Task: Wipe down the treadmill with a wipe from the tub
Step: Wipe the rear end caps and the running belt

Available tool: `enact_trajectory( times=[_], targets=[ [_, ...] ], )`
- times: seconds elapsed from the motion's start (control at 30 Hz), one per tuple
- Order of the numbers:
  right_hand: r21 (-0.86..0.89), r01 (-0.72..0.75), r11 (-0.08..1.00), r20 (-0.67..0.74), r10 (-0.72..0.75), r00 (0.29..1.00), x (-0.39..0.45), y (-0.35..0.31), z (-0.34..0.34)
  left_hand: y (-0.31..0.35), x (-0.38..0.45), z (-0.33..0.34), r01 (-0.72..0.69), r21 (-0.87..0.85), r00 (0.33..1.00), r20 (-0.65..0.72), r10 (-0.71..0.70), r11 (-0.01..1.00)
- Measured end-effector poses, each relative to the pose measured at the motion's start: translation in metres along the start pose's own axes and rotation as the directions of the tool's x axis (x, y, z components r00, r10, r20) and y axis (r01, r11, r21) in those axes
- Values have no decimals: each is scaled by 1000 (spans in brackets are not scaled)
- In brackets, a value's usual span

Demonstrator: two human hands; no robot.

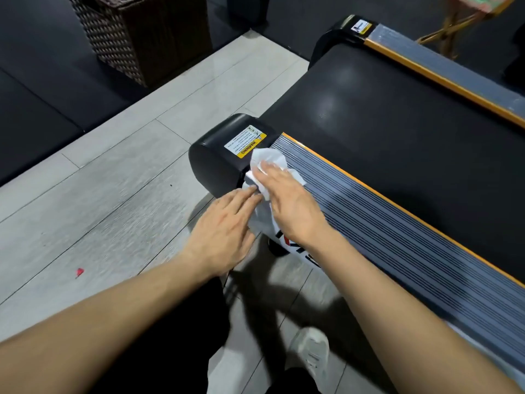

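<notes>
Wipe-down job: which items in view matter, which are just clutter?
In the job:
- treadmill, near side rail being wiped
- white wipe at the rail's end, by the black end cap
- right hand pressing the wipe
- left hand touching its edge

Lying about:
- wicker basket
- red scrap on the floor
- wooden stand

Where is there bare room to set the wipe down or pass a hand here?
Free: the black treadmill belt between the two grey ribbed side rails, and the pale tiled floor between the black end cap and the woven wicker basket. Crowded: the near rail's end, where the left hand and right hand press the white wipe.
</notes>
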State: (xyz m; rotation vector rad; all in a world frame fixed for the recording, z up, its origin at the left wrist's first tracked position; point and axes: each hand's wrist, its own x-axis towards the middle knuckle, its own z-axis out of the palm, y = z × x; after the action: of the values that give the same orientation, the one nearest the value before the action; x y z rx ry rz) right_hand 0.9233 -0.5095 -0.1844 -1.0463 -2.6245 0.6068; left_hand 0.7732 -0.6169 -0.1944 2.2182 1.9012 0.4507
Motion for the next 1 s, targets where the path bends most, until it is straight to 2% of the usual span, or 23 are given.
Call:
enact_trajectory(
  times=[0.1, 0.17, 0.23, 0.33, 0.4, 0.47, 0.63, 0.73, 0.8, 0.9, 1.0],
  targets=[
    [-26, -148, 989, -89, 145, 985, 1, 30, -11, -12, 2, -8, 142, -72, 985, -86, -148, 987],
    [12, -286, 958, -191, 283, 940, 11, 42, -15, -28, 14, -13, 270, -114, 954, -106, -282, 956],
    [15, -277, 961, -187, 275, 943, 21, 33, -9, -47, 29, -15, 344, -138, 933, -64, -355, 929],
    [-2, -119, 993, -123, 118, 985, 27, 3, 10, -62, 48, -13, 291, -83, 957, 40, -289, 953],
    [-54, -10, 999, -136, 3, 991, 24, -3, 24, -63, 50, -10, 269, -67, 962, 68, -265, 961],
    [-95, 7, 995, -133, -20, 991, 14, 5, 26, -60, 47, -9, 270, -70, 962, 66, -265, 960],
    [-178, -32, 984, -120, 10, 993, -64, 31, -5, -51, 45, -8, 290, -72, 955, 87, -284, 954],
    [-95, -188, 978, -153, 172, 973, -119, 40, -28, -51, 47, -8, 298, -46, 949, 127, -290, 953],
    [-55, -223, 973, -167, 212, 963, -134, 41, -33, -56, 47, -10, 298, -22, 943, 161, -291, 954],
    [-5, -247, 969, -162, 243, 956, -113, 42, -29, -58, 50, -16, 300, 32, 930, 215, -300, 953],
    [62, -252, 966, -139, 259, 956, -55, 41, -21, -57, 54, -19, 302, 84, 924, 219, -314, 949]
  ],
)
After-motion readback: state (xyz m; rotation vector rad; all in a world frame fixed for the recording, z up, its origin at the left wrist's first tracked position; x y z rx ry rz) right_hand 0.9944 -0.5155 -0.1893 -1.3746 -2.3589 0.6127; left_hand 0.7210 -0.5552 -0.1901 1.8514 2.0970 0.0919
